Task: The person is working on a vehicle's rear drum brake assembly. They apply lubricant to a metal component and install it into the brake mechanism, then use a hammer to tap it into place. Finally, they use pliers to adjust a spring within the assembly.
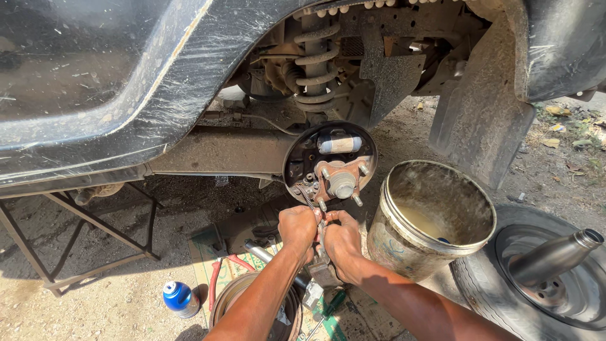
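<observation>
A round brake backing plate with a hub and wheel studs sits bare in the wheel arch of a dark car. My left hand and my right hand are pressed together just below the hub. Both grip a small metal brake part near a coil spring at the plate's lower edge. The fingers hide most of that part.
A dirty metal bucket stands right of my hands. A removed wheel lies at far right. A brake drum, red-handled pliers and a blue can lie on cardboard and dirt below. A metal stand props the car at left.
</observation>
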